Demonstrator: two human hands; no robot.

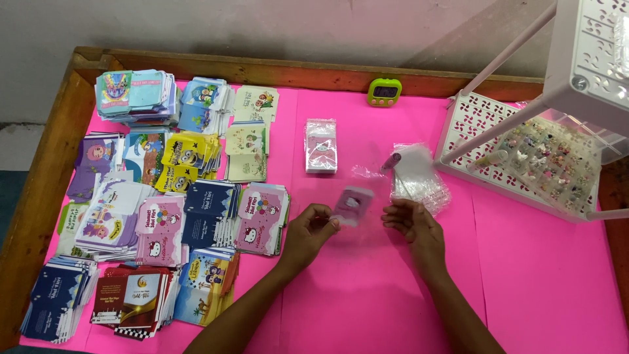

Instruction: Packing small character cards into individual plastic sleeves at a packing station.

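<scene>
My left hand (308, 235) pinches the lower edge of a small clear plastic sleeve with a pink cartoon card inside (352, 204), held just above the pink table cover (367, 295). A little to the right, my right hand (411, 221) has its fingers loosely curled and apart, holding nothing that I can see. Just beyond the right hand lies a loose heap of empty clear sleeves (419, 177). Farther back sits a neat stack of filled sleeves (321, 147).
Many stacks of small printed envelopes (164, 203) cover the left half of the table. A green timer (384, 92) stands at the back edge. A white perforated rack (524, 151) with a tray of tiny trinkets (550, 164) fills the right. A wooden rim (39, 190) borders the table.
</scene>
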